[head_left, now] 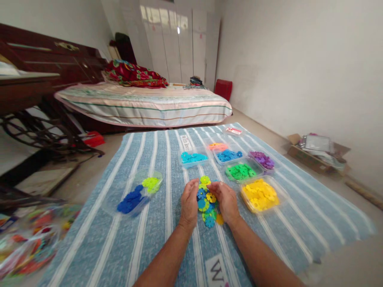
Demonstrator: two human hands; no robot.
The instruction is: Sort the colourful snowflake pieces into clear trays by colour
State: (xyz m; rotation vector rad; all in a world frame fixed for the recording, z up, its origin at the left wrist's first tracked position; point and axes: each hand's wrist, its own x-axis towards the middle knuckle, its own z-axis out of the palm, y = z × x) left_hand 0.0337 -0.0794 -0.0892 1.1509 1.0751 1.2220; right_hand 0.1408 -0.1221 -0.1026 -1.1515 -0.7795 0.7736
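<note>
A cluster of interlocking flower-shaped discs (206,201), in blue, yellow and green, is found lying on the striped blue mat (155,223), directly between the two hands. Its long axis is seen to run away from the person, from near the wrists towards the trays. The left hand (189,204) is placed against the cluster's left edge, and the right hand (226,200) against its upper right edge; both are equally near, touching it. The fingers of each hand are curled loosely about the pieces; whether any single disc is pinched cannot be told.

Just beyond and to the right, a tray of yellow discs (259,194) is noted, then a tray of green discs (241,172), with purple, blue and cyan trays farther off. To the left, well apart, a clear container of dark blue and lime discs (137,193) is recorded.
</note>
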